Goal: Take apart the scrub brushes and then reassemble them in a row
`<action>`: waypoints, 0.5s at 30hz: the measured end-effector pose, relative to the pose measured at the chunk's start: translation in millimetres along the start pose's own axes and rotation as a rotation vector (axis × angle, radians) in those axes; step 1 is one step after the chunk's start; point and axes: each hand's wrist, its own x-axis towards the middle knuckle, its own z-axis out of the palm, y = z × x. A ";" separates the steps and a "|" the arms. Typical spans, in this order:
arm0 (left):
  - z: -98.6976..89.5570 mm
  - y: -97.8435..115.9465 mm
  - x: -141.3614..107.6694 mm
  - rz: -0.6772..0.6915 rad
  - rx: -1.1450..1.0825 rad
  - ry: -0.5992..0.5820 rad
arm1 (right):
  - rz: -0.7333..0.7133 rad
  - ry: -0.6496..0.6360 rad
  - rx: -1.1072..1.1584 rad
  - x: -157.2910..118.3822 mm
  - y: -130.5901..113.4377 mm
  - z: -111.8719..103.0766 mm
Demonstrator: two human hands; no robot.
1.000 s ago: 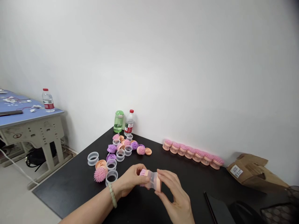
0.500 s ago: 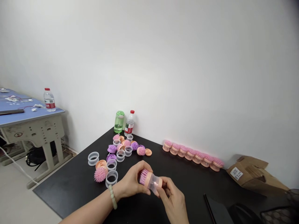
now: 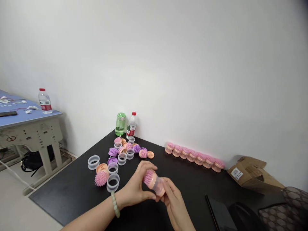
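Between my two hands is a pink bristle brush (image 3: 158, 186) with a clear waisted body and peach-coloured ends, held tilted above the black table. My left hand (image 3: 136, 186), with a bead bracelet at the wrist, is closed around the bristle end. At the other end, the fingers of my right hand (image 3: 172, 195) grip the peach base. Left of my hands lie clear plastic rings (image 3: 113, 183), a pink bristle head (image 3: 101, 178), a purple bristle head (image 3: 113, 152) and peach caps (image 3: 150, 154). The fingertips under the brush are partly hidden.
A row of several pink brushes (image 3: 192, 155) stands along the wall. Beside it lies an open cardboard box (image 3: 255, 175). A green bottle (image 3: 120, 124) and a water bottle (image 3: 131, 125) stand at the back corner. A dark flat object (image 3: 220, 211) and a mesh bag (image 3: 279, 210) are at right.
My right hand has shifted its grip on the base, its thumb now further up along the clear body. The brush remains between both hands. The whole view has shifted slightly.
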 end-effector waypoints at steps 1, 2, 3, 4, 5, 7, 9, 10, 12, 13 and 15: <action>0.1 -2.0 0.2 -0.052 -0.099 0.017 | -0.023 0.011 -0.019 -0.2 -1.4 -1.2; 0.3 -3.4 0.5 -0.110 -0.201 0.041 | -0.048 0.027 -0.038 -0.3 -2.6 -2.2; 0.5 -4.0 1.0 -0.165 -0.291 0.064 | -0.075 0.041 -0.059 -0.3 -3.7 -3.1; 0.7 -3.8 1.6 -0.212 -0.357 0.077 | -0.100 0.056 -0.081 -0.3 -4.6 -3.7; 0.8 -2.7 2.3 -0.245 -0.397 0.082 | -0.120 0.070 -0.103 -0.4 -5.2 -4.1; 0.8 1.0 3.6 -0.288 -0.420 0.073 | -0.146 0.094 -0.132 -0.7 -6.0 -4.1; -0.1 5.0 4.6 -0.318 -0.430 0.050 | -0.164 0.102 -0.137 -1.2 -6.0 -3.8; -0.9 6.5 5.0 -0.322 -0.438 0.043 | -0.170 0.104 -0.133 -1.5 -5.7 -3.7; -2.9 8.3 5.5 -0.277 -0.439 0.031 | -0.175 0.106 -0.128 -1.7 -4.2 -3.9; -3.8 8.6 5.6 -0.228 -0.416 0.024 | -0.172 0.107 -0.130 -1.6 -3.1 -4.1; -5.0 8.8 5.5 -0.121 -0.333 0.011 | -0.163 0.117 -0.136 -1.2 -0.4 -4.0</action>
